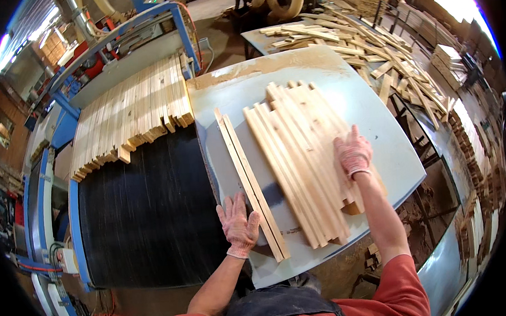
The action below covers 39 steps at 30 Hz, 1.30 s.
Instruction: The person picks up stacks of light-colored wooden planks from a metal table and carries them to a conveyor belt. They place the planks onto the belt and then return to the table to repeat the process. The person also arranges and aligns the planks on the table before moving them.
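On a pale counter, the gloved right hand rests with fingers extended on the right side of a batch of wooden strips; the gloved left hand, fingers spread, is just beside two narrower-set strips.

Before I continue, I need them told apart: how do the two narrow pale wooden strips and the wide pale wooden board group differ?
The two narrow pale wooden strips form a slim pair; the wide pale wooden board group has many pieces side by side. The strips lie by the gloved left hand, the board group by the gloved right hand. Both lie on the light blue table.
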Each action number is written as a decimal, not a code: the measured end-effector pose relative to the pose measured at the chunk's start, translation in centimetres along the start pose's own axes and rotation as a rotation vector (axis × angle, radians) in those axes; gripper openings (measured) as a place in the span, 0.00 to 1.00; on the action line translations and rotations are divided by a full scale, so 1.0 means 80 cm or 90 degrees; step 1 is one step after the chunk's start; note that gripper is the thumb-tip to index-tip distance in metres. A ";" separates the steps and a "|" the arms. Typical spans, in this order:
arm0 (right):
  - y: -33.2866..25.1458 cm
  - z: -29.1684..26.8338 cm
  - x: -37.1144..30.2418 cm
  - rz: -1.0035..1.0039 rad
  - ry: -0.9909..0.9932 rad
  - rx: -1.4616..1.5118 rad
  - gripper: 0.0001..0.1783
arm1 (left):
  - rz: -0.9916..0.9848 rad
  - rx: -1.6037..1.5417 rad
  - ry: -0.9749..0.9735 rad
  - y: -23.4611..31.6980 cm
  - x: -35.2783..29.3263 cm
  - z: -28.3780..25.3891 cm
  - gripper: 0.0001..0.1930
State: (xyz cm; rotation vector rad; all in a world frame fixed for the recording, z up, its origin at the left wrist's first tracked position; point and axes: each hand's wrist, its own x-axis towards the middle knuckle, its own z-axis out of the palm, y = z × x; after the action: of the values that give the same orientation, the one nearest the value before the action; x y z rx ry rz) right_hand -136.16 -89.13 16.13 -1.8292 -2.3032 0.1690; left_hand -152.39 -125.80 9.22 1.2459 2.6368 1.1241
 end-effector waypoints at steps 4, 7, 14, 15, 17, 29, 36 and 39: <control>-0.056 -0.014 -0.074 -0.012 -0.080 -0.008 0.52 | -0.011 0.066 -0.012 -0.005 -0.006 0.002 0.42; -0.070 -0.030 -0.101 -0.018 -0.120 0.009 0.52 | -0.016 -0.094 0.019 -0.025 -0.007 -0.004 0.40; -0.041 -0.029 -0.110 -0.037 -0.079 0.032 0.49 | 0.166 0.239 -0.049 -0.050 -0.007 0.036 0.17; -0.061 -0.040 -0.120 -0.072 -0.079 0.049 0.48 | 0.068 0.237 -0.107 -0.050 0.011 0.022 0.20; -0.032 -0.018 -0.148 -0.058 0.041 0.060 0.45 | 0.099 0.048 -0.007 -0.046 0.008 0.025 0.25; 0.154 -0.035 -0.512 0.193 0.263 0.447 0.41 | 0.052 -0.397 0.027 0.007 -0.007 -0.053 0.36; 0.354 0.111 -0.723 0.622 -0.065 0.490 0.38 | 0.292 -0.675 -0.432 0.217 -0.118 -0.079 0.28; 0.421 0.166 -0.804 0.755 -0.126 0.486 0.34 | 0.393 -0.560 -0.775 0.275 -0.164 0.004 0.33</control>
State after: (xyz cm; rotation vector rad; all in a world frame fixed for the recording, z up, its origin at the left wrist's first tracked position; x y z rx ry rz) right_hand -93.15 -143.51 -9.10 -2.3952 -0.6788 1.1947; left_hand -128.71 -125.17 18.88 1.6759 0.7766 0.8728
